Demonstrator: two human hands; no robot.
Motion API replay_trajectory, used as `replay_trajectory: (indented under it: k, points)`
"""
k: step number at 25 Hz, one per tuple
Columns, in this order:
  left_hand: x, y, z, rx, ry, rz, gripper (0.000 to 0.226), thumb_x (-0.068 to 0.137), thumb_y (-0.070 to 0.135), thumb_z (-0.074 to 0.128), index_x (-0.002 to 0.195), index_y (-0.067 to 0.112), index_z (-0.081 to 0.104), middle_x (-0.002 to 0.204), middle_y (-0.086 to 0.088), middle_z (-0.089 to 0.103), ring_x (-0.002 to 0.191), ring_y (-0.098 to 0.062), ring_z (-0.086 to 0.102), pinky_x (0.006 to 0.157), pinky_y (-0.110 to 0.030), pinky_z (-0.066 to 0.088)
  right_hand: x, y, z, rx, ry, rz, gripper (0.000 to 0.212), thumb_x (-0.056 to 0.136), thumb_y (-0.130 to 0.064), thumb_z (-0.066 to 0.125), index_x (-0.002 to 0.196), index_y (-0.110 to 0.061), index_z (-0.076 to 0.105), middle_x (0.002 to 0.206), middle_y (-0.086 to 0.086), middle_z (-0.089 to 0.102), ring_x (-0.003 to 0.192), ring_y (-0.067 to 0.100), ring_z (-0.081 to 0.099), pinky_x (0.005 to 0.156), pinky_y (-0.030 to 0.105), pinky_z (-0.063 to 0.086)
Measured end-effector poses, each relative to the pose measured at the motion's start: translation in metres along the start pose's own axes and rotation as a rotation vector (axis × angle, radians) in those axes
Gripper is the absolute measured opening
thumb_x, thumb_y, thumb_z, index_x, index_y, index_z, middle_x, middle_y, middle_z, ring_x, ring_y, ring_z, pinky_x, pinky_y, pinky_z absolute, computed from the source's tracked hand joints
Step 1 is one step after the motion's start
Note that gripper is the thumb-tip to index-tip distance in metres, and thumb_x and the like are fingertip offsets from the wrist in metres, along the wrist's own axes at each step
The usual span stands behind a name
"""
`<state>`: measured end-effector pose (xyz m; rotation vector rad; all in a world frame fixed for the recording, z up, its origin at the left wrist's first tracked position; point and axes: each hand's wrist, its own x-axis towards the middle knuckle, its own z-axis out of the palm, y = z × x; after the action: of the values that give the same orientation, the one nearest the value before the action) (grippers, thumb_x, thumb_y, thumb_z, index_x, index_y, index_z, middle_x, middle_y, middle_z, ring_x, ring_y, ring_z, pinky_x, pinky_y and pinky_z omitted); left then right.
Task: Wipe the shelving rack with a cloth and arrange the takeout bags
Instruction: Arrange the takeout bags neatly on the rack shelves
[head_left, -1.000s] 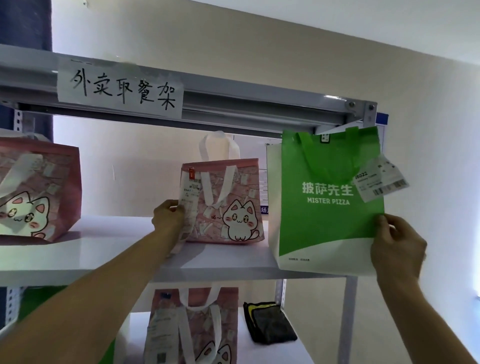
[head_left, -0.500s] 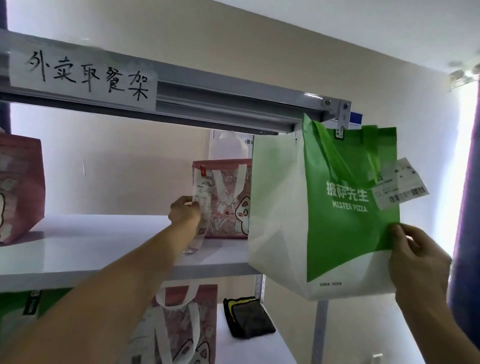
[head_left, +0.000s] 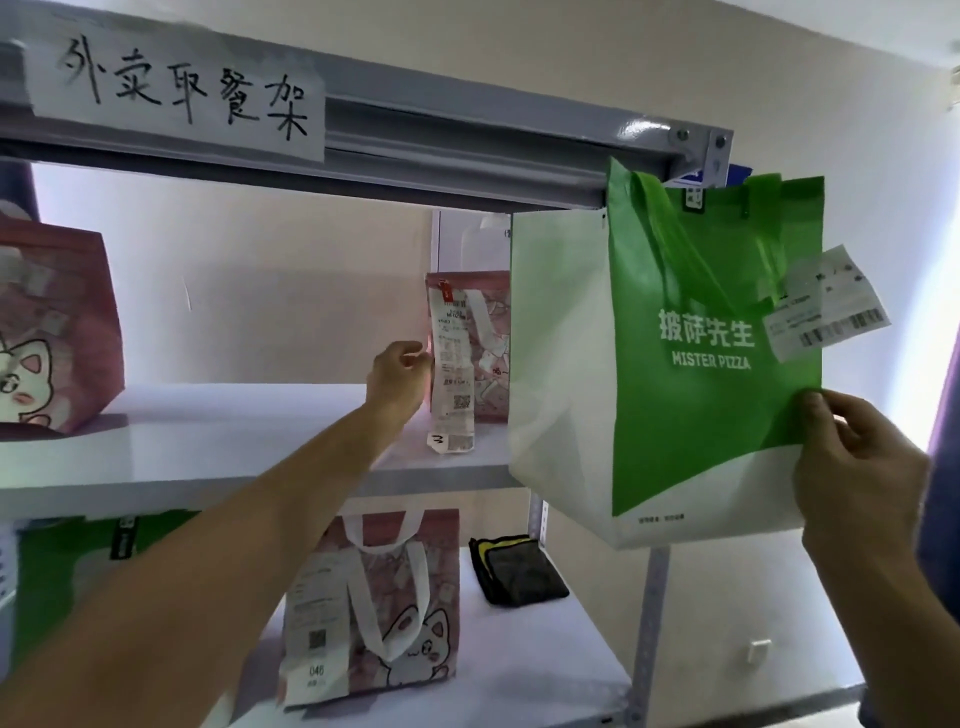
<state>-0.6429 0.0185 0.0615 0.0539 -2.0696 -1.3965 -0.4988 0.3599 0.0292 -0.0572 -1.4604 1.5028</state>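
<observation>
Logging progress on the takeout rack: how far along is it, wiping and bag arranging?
Done, apparently: the cloth lies folded on the lower shelf, in neither hand, so wiping looks finished or paused.
In hand: the right hand pinches the green pizza bag off the shelf's right end; the left hand is at the pink cat bag behind it.
Left: seating the green bag, straightening the others.

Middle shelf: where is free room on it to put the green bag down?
The middle shelf is bare between the pink cat bag at the far left and the left hand. It is crowded at the right end, where the pink bag with the receipt stands behind the green bag.
</observation>
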Motion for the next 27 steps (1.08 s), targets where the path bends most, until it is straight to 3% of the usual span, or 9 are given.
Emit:
replay_trajectory:
  k: [5,10,12,14,17,20,22,24,27]
  points:
    - [-0.091,0.033,-0.019,-0.167,-0.044,0.334,0.025,0.102,0.020,0.046,0.122,0.022,0.062,0.127,0.005,0.063,0.100,0.002,0.059,0.077,-0.007,0.044,-0.019,-0.008,0.002,-0.014,0.001,0.021,0.010,0.100,-0.035,0.058,0.101,-0.036,0.068,0.089,-0.019,0.068,0.080,0.005,0.063,0.073,0.031,0.050]
    - [-0.197,0.044,-0.047,-0.309,-0.209,0.443,0.031,0.102,0.029,0.042,0.127,0.025,0.060,0.134,0.007,0.057,0.112,0.006,0.053,0.084,-0.004,0.043,-0.054,-0.022,0.003,-0.029,0.032,0.005,0.013,0.098,-0.037,0.058,0.102,-0.034,0.069,0.084,-0.016,0.068,0.071,0.001,0.061,0.067,0.023,0.048]
    - [-0.226,0.042,-0.058,-0.295,-0.337,0.422,0.036,0.102,0.035,0.040,0.134,0.029,0.054,0.142,0.008,0.051,0.121,0.003,0.049,0.089,-0.009,0.040,-0.071,-0.025,0.000,-0.036,0.045,0.003,0.017,0.095,-0.040,0.057,0.103,-0.033,0.071,0.085,-0.013,0.068,0.068,0.002,0.061,0.065,0.021,0.046]
    - [-0.243,0.037,-0.070,-0.304,-0.429,0.370,0.040,0.103,0.037,0.040,0.141,0.030,0.047,0.147,0.007,0.048,0.128,-0.007,0.048,0.097,-0.024,0.045,-0.092,-0.030,-0.004,-0.047,0.049,0.032,0.018,0.094,-0.045,0.056,0.099,-0.036,0.071,0.083,-0.017,0.069,0.068,-0.002,0.062,0.063,0.019,0.047]
    - [-0.263,0.023,-0.090,-0.305,-0.482,0.321,0.042,0.104,0.032,0.043,0.146,0.027,0.041,0.148,0.004,0.048,0.130,-0.013,0.050,0.102,-0.040,0.051,-0.126,-0.035,-0.010,-0.090,0.049,0.070,0.015,0.091,-0.055,0.053,0.083,-0.052,0.065,0.088,-0.022,0.069,0.075,-0.006,0.064,0.069,0.022,0.051]
    - [-0.282,0.005,-0.107,-0.301,-0.465,0.324,0.042,0.104,0.026,0.045,0.146,0.026,0.041,0.147,0.005,0.050,0.128,-0.012,0.052,0.099,-0.036,0.053,-0.160,-0.030,-0.017,-0.141,0.049,0.099,0.025,0.089,-0.063,0.048,0.095,-0.046,0.065,0.103,-0.009,0.071,0.091,0.021,0.068,0.076,0.036,0.055]
    - [-0.294,-0.010,-0.116,-0.298,-0.464,0.321,0.042,0.104,0.026,0.046,0.146,0.027,0.041,0.146,0.006,0.050,0.125,-0.010,0.053,0.096,-0.030,0.054,-0.185,-0.029,-0.023,-0.167,0.060,0.162,0.030,0.088,-0.067,0.047,0.099,-0.045,0.064,0.099,-0.007,0.068,0.084,0.026,0.065,0.072,0.044,0.054]
    - [-0.308,-0.024,-0.125,-0.293,-0.479,0.295,0.044,0.103,0.029,0.047,0.147,0.030,0.040,0.146,0.007,0.049,0.124,-0.009,0.054,0.095,-0.033,0.056,-0.212,-0.029,-0.028,-0.153,0.073,0.197,0.025,0.091,-0.063,0.048,0.095,-0.044,0.065,0.093,-0.014,0.068,0.076,0.015,0.063,0.069,0.031,0.051]
    - [-0.332,-0.055,-0.137,-0.277,-0.516,0.251,0.047,0.103,0.029,0.049,0.147,0.036,0.037,0.146,0.010,0.048,0.125,-0.006,0.052,0.097,-0.031,0.054,-0.259,-0.021,-0.035,-0.089,0.071,0.201,0.015,0.099,-0.039,0.052,0.094,-0.038,0.067,0.080,-0.032,0.069,0.068,-0.014,0.062,0.057,0.008,0.048]
